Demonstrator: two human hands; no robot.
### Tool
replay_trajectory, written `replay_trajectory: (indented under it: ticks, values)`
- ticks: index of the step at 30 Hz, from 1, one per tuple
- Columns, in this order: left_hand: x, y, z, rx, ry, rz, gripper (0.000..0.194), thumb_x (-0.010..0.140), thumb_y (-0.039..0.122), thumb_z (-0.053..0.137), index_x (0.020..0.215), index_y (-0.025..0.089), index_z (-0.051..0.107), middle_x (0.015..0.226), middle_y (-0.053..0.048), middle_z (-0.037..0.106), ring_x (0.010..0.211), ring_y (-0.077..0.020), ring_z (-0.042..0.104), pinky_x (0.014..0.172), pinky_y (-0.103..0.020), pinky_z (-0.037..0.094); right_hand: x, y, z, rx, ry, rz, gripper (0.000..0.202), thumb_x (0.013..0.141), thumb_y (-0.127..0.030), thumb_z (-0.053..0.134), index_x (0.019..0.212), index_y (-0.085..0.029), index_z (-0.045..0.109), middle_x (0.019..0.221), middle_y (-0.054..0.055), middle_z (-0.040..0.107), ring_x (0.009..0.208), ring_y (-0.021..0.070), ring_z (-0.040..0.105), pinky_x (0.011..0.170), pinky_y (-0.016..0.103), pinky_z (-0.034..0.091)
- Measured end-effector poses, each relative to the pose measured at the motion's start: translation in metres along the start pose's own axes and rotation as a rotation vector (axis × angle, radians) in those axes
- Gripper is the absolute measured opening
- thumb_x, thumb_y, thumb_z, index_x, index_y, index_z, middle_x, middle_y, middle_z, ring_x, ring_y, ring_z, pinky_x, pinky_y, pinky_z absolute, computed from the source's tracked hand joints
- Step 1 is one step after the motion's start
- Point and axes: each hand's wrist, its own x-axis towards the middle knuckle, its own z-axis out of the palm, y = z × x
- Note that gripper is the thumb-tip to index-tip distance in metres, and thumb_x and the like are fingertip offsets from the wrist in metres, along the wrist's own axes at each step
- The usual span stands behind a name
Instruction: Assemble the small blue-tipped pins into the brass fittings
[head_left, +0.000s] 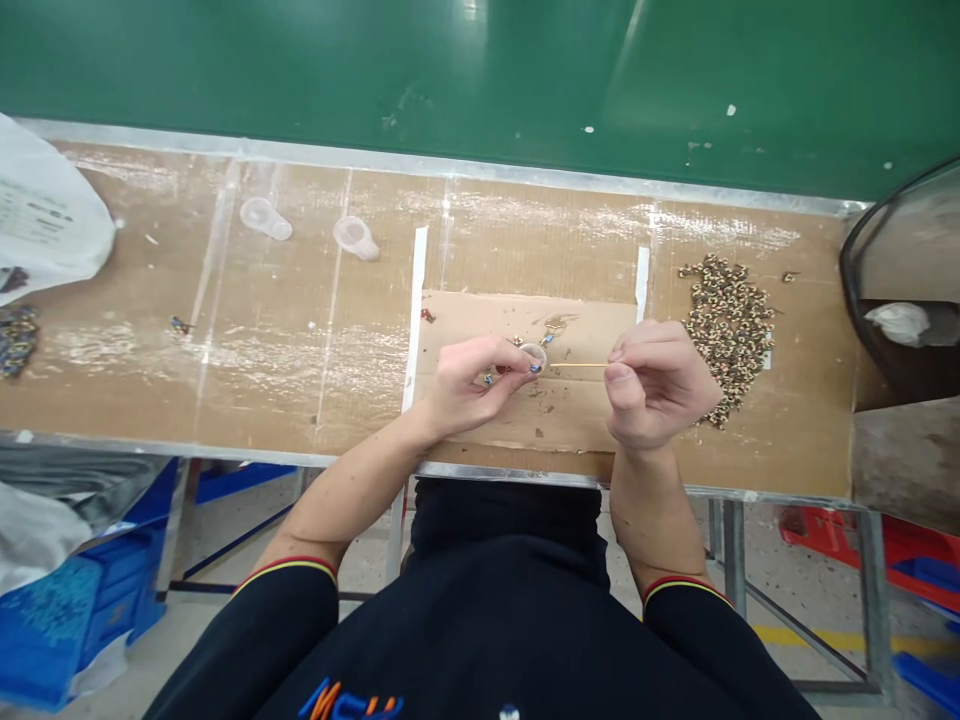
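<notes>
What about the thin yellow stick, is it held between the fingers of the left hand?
No, the thin yellow stick is held between the fingertips of the right hand.

The one camera was worn on the person's head and looked forward and steeply down, at about arm's reach from the table (262,300). No second view existed, so no part was shared.

Beside the right grip (613,362), the irregular heap of small metal parts (729,335) is speckled gold and black; below that grip, the navy cloth sleeve (701,625) is banded red and yellow.
</notes>
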Motion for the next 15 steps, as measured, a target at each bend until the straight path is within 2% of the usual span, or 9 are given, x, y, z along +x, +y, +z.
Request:
replay_trajectory:
  ticks: [15]
  values:
    - [-0.0015,0.0,-0.0006,-0.009,0.002,-0.054,0.013,0.092,0.02,0.075,0.087,0.02,0.063,0.078,-0.002,0.077,0.073,-0.0147,0.077,0.063,-0.023,0.061,-0.0008,-0.0024,-0.0012,-0.049,-0.111,0.011,0.009,0.091,-0.021,0.065,0.083,-0.026,0.063,0.067,-0.004,0.062,0.056,0.0132,0.056,0.05,0.031,0.042]
